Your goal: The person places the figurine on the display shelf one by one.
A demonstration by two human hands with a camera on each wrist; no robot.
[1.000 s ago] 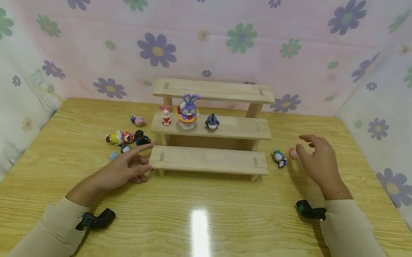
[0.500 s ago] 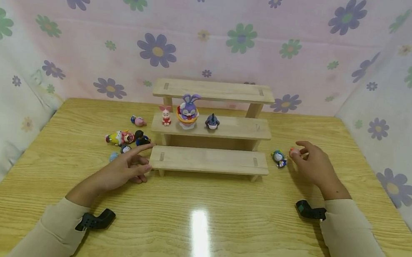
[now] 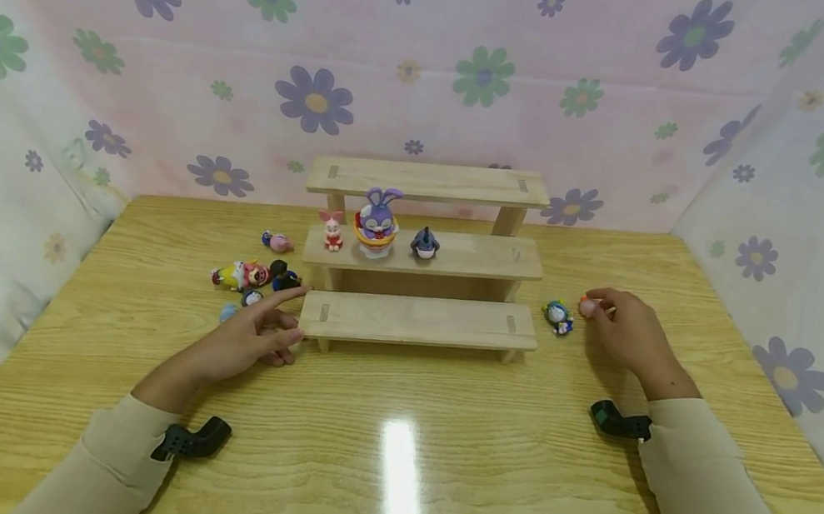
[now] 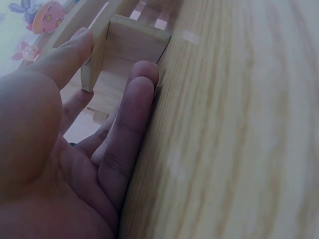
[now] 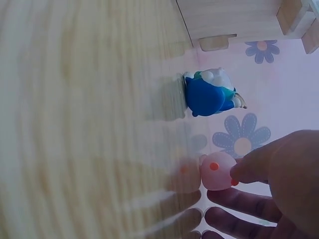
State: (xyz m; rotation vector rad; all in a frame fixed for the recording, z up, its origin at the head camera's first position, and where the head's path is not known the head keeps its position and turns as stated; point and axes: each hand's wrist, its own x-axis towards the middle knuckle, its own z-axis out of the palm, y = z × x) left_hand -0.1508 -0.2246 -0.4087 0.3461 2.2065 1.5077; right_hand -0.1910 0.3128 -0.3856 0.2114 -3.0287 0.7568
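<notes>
My right hand (image 3: pixel 630 330) pinches a small round pink figurine (image 5: pixel 218 172) with orange spots low over the table, thumb on one side and fingers on the other. Just left of it stands a blue and white figurine (image 3: pixel 558 316). At the left end of the three-step wooden stand (image 3: pixel 420 321), my left hand (image 3: pixel 245 340) touches the lowest board, with the index finger (image 3: pixel 285 296) stretched to the board's corner and the thumb at its front. The left hand's remaining fingers (image 4: pixel 134 109) are bent near the tabletop and hold nothing.
On the middle step stand a red and pink piglet figurine (image 3: pixel 332 232), a purple rabbit figurine (image 3: pixel 378 224) and a dark blue donkey-like figurine (image 3: pixel 424 244). Several figurines, including a yellow and pink one (image 3: pixel 244 275), lie left of the stand. Flowered cloth (image 3: pixel 457 119) hangs behind.
The right hand has come down to the pink figurine, and its thumb and fingers have closed on it. The left hand has stayed in place at the stand.
</notes>
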